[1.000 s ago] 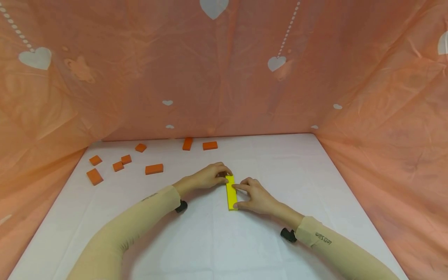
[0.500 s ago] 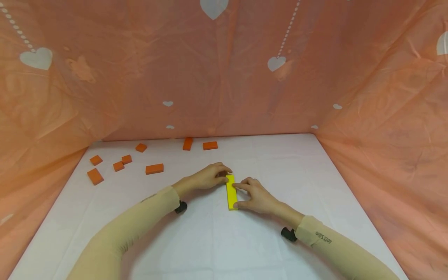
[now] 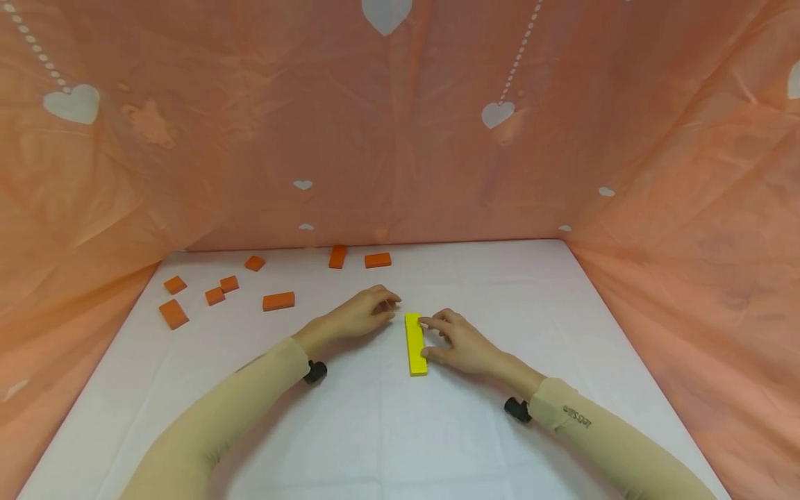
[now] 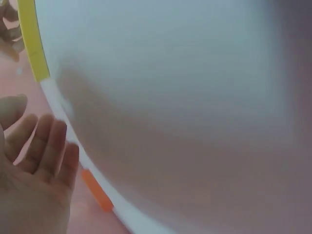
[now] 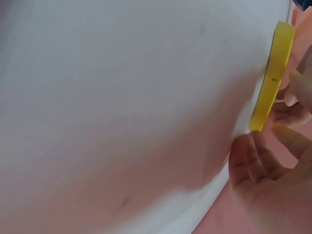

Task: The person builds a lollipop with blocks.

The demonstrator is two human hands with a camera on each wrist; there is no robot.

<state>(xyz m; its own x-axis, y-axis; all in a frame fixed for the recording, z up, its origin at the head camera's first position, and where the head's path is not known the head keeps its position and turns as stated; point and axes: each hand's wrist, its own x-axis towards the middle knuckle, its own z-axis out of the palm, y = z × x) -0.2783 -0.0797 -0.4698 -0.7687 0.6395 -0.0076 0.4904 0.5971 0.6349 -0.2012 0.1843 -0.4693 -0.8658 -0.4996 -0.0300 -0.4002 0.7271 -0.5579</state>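
A long yellow block (image 3: 416, 351) lies flat on the white table, pointing away from me, with a faint step near its far end. My left hand (image 3: 359, 312) is just off that far end to the left, fingers loosely bent and holding nothing; the left wrist view shows a gap between these fingers (image 4: 46, 141) and the yellow block (image 4: 33, 44). Along the block's right side is my right hand (image 3: 465, 344), thumb and forefinger at its edge without gripping it. Whether those fingertips touch the block I cannot tell.
Several orange blocks, small and oblong, are scattered at the far left, among them an oblong orange block (image 3: 278, 301). Two more, including an orange block (image 3: 378, 260), lie by the back edge. A pink cloth (image 3: 400, 139) hangs behind and on both sides.
My left hand has let go of the yellow block's far end and drawn back left. My right hand has loosened, its fingers shifting slightly off the block. The block lies where it was.
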